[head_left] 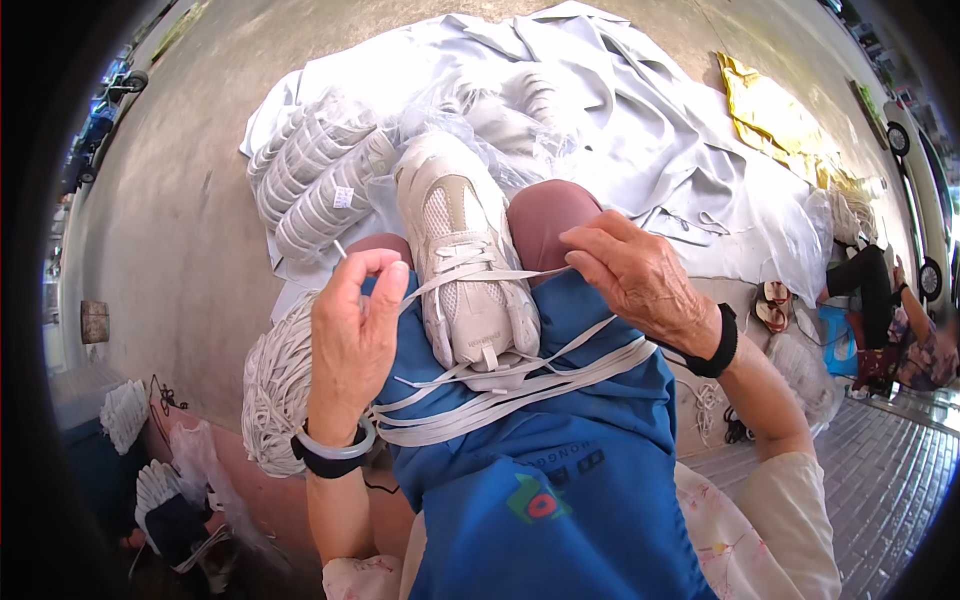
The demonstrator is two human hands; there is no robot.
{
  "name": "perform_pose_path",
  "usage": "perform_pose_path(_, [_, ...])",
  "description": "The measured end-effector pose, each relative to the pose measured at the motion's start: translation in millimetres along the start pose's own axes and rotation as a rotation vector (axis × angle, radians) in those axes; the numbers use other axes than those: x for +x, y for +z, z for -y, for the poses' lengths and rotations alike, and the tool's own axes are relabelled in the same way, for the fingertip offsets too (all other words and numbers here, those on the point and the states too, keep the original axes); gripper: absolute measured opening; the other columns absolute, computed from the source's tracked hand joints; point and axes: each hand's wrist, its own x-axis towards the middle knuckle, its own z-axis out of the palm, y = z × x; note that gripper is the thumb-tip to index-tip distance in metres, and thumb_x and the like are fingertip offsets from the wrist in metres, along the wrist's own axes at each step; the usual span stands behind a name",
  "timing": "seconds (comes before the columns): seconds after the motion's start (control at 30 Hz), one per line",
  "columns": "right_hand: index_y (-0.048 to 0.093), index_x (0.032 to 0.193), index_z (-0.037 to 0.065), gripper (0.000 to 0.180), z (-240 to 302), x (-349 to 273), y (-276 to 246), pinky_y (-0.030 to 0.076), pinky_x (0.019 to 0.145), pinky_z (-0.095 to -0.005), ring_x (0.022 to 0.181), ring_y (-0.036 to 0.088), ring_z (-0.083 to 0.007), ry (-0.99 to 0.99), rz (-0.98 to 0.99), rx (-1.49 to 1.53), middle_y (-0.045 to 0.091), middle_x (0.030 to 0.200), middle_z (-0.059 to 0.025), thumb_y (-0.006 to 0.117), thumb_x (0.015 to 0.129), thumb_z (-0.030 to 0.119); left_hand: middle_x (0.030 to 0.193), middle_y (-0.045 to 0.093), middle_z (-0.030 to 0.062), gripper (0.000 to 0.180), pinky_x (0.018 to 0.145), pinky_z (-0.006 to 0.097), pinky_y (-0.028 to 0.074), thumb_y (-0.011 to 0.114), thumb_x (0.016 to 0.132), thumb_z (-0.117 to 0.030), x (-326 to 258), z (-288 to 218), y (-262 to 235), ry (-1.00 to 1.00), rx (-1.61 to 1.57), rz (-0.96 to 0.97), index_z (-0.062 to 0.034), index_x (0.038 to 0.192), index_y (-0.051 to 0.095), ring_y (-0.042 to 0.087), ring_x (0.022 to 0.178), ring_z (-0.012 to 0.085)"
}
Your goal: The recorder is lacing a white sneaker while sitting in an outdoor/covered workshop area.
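A beige and white lace-up sneaker (462,205) rests between my knees on the blue apron (540,460), its toe pointing away from me. Flat pale shoelace (525,274) runs through its upper eyelets and stretches out to both sides. On the left, my left hand (355,325) pinches one lace, whose thin tip pokes up above the fingers. My right hand (635,268) grips the other lace end between thumb and fingers, just right of the shoe. Several loose laces (510,402) lie across my lap below the heel.
A large bundle of laces (275,390) sits beside my left knee. Beyond the shoe, plastic-wrapped stacks of shoes (335,180) lie on a pale grey sheet (640,110). Yellow cloth (785,115) lies at far right, near another seated person (915,345). White gloves (165,495) are at lower left.
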Motion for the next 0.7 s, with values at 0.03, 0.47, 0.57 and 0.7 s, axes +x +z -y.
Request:
perform_pose_path(0.03, [0.063,0.099,0.006,0.013,7,5,5,0.052,0.059,-0.0378,0.070,0.063,-0.0292,-0.032,-0.007,0.015,0.060,0.086,-0.0089,0.063,0.091,0.016,0.083,0.065,0.0148,0.032,0.064,0.034,0.048,0.068,0.090,-0.028,6,7,9,0.112,0.071,0.002,0.0021,0.097,0.060,0.060,0.068,0.0217])
perform_pose_path(0.47, [0.062,0.091,0.005,0.012,-5,15,9,0.050,0.059,-0.0350,0.068,0.059,-0.0248,-0.334,-0.037,-0.075,0.052,0.079,-0.0082,0.064,0.079,0.005,0.075,0.058,0.0112,0.030,0.064,0.036,0.047,0.072,0.085,-0.023,1,12,42,-0.018,0.225,-0.049,-0.0002,0.087,0.052,0.056,0.066,0.0224])
perform_pose_path(0.57, [0.062,0.095,0.004,0.016,-26,18,0,0.052,0.063,-0.0334,0.074,0.061,-0.0235,-0.303,0.114,-0.198,0.055,0.085,-0.0077,0.062,0.079,0.002,0.076,0.056,0.0116,0.029,0.064,0.036,0.045,0.069,0.088,-0.023,-3,18,39,0.078,0.156,-0.049,0.0001,0.087,0.052,0.054,0.065,0.0235])
perform_pose_path(0.7, [0.061,0.091,0.004,0.011,-22,0,-7,0.051,0.061,-0.0385,0.070,0.061,-0.0275,-0.123,0.088,-0.059,0.053,0.084,-0.0084,0.062,0.081,0.004,0.078,0.058,0.0121,0.020,0.064,0.034,0.045,0.060,0.095,-0.017,-7,20,23,0.063,0.123,0.059,0.0011,0.090,0.054,0.053,0.066,0.0225])
